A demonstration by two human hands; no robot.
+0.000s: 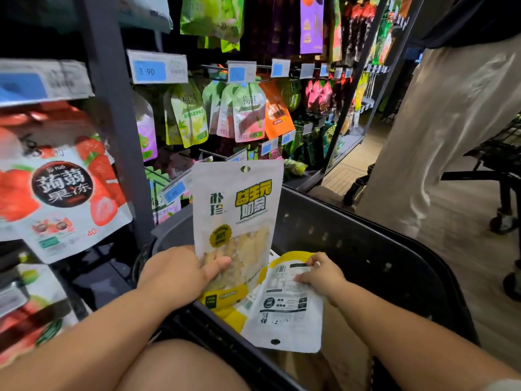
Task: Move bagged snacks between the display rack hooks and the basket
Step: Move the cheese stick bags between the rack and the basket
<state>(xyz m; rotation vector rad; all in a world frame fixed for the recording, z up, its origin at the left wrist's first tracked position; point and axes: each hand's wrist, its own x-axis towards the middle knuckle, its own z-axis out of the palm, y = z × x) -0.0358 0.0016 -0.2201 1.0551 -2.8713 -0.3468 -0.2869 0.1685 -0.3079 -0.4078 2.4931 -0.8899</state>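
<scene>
The upright snack bag (pixel 238 210) is held at centre frame, above the basket (pixel 366 244) rim. It is gripped low by the left hand (pixel 180 270), thumb laid across the clear window. A second bag (pixel 284 311) lies back-up in the basket, lower centre, pinched at its yellow end by the right hand (pixel 321 273). Both are judged light, thin, floppy & slick; contents prob. brittle, so edges are best taken, not the middle. The hang hole (pixel 245 168) is left free at top. Some room is seen toward the price-tagged hook (pixel 158 174), centre left, though it is crowded by the rack post (pixel 112 122) & hanging bags (pixel 242 114).
</scene>
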